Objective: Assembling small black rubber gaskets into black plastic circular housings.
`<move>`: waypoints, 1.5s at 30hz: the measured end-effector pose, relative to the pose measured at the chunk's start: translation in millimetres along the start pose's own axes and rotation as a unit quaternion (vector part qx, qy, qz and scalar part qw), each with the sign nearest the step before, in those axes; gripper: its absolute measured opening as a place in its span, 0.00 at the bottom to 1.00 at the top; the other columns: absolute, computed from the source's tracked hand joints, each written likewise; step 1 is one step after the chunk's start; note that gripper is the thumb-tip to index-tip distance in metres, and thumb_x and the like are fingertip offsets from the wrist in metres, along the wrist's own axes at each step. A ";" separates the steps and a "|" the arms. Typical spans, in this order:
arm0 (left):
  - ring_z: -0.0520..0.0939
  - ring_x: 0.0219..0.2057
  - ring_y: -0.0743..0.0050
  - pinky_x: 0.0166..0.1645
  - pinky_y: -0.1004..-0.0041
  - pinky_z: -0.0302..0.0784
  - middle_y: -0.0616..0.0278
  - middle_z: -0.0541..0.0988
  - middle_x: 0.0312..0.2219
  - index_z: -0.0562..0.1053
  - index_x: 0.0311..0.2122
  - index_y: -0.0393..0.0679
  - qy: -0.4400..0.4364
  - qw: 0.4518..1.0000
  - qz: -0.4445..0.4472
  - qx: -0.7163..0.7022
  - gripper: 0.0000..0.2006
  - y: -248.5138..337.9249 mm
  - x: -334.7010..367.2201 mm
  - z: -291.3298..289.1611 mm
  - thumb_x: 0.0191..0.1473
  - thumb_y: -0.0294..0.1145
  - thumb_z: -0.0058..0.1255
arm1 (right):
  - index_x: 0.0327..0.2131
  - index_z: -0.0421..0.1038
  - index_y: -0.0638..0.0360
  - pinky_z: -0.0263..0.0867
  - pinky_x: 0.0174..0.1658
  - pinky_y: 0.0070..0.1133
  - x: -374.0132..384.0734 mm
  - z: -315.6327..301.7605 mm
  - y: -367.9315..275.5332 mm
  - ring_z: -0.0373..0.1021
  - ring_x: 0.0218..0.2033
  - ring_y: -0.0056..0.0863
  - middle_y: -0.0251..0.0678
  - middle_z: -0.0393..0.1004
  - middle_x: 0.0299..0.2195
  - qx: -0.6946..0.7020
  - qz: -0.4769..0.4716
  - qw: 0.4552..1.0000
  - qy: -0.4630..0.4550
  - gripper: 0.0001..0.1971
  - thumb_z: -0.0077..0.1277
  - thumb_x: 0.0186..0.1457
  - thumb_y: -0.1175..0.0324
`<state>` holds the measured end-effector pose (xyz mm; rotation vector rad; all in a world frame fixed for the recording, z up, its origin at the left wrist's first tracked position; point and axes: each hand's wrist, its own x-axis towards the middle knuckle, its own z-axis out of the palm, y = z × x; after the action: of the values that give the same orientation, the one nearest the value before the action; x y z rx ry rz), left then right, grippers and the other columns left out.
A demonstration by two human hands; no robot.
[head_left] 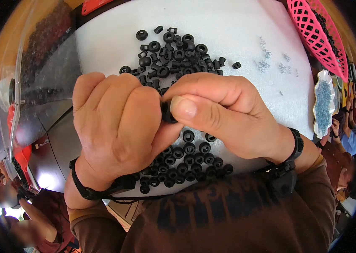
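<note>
Closest to my remote camera, one black part [168,113] is pinched by my right hand [224,116], fingers [205,86] closed; my left hand [117,120] curls beside it, hold hidden from me. A slipping pinch could lose it among black rings [188,160] on the counter [237,38].

Everything before me plays on black and white. The sheet [245,38] is a plain, glossy white, and the heap of plastic rings and plugs [179,55] on it is solid black, as are the socketed caps [190,148] nearer the person and the round part [168,116] pinched in the fingers. The scattered springs [263,65] glint silver-grey; those massed in the scalloped white dish [316,120] look bluish grey. The basket [313,40] is hot pink, patterned in open diamond lattice. Both wristbands [298,145] are black, and the brown shirt [245,234] bears a streaky navy print [211,206].
</note>
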<state>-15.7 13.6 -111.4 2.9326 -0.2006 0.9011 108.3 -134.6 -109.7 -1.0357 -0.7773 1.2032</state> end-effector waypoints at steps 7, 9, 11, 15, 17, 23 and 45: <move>0.68 0.20 0.57 0.30 0.63 0.62 0.58 0.65 0.18 0.66 0.25 0.40 -0.014 1.000 -0.001 -0.010 0.15 0.8 1.5 -3.4 0.39 0.39 0.55 | 0.42 0.71 0.67 0.54 0.29 0.11 -2.7 2.3 0.3 0.57 0.26 0.08 0.24 0.68 0.25 0.086 0.076 0.993 0.009 0.15 0.45 0.61 0.64; 0.68 0.21 0.57 0.30 0.62 0.63 0.57 0.66 0.19 0.66 0.25 0.40 -0.022 1.000 0.001 0.001 0.14 1.6 0.8 -4.0 0.39 0.39 0.54 | 0.42 0.71 0.67 0.56 0.30 0.11 -2.4 -0.1 2.9 0.59 0.27 0.09 0.25 0.69 0.27 0.115 0.065 0.991 -0.004 0.15 0.45 0.61 0.64; 0.68 0.21 0.57 0.30 0.62 0.63 0.57 0.67 0.20 0.66 0.25 0.39 -0.004 1.000 0.010 0.008 0.14 1.2 -0.7 -0.8 0.40 0.39 0.54 | 0.42 0.71 0.67 0.57 0.32 0.12 -2.7 -1.3 9.0 0.60 0.28 0.09 0.26 0.70 0.28 0.145 0.055 0.988 -0.017 0.14 0.45 0.61 0.65; 0.68 0.21 0.56 0.31 0.61 0.64 0.55 0.67 0.22 0.67 0.27 0.38 0.024 0.999 0.022 0.035 0.15 3.0 -4.0 2.8 0.42 0.39 0.54 | 0.42 0.71 0.67 0.61 0.39 0.14 -1.5 -0.9 14.6 0.64 0.34 0.13 0.31 0.72 0.33 0.135 0.032 0.990 -0.013 0.14 0.44 0.61 0.65; 0.68 0.21 0.56 0.32 0.61 0.64 0.55 0.67 0.22 0.67 0.27 0.38 0.004 0.999 0.012 0.044 0.15 5.3 -4.6 0.3 0.42 0.39 0.54 | 0.42 0.71 0.67 0.61 0.41 0.15 -0.6 -1.8 14.5 0.65 0.36 0.14 0.32 0.72 0.35 0.114 0.038 0.993 -0.013 0.14 0.44 0.61 0.65; 0.68 0.21 0.56 0.32 0.62 0.63 0.55 0.67 0.21 0.67 0.26 0.38 -0.052 0.997 -0.021 0.047 0.14 8.3 -0.3 -4.6 0.41 0.38 0.54 | 0.40 0.71 0.67 0.62 0.41 0.16 1.8 -4.5 11.5 0.65 0.36 0.15 0.32 0.73 0.34 0.060 0.041 0.997 -0.012 0.14 0.44 0.61 0.65; 0.63 0.15 0.64 0.25 0.67 0.55 0.62 0.61 0.15 0.65 0.19 0.43 -0.009 0.989 0.004 -0.151 0.06 -13.0 7.9 -7.7 0.37 0.33 0.47 | 0.29 0.69 0.65 0.59 0.29 0.17 4.3 -0.8 12.5 0.60 0.24 0.16 0.28 0.64 0.21 -0.118 -0.070 0.991 0.007 0.13 0.44 0.61 0.64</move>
<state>-11.7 26.4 -100.9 2.6631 -0.3189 0.7674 105.4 -130.2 -121.8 -1.1612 -0.9815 0.9991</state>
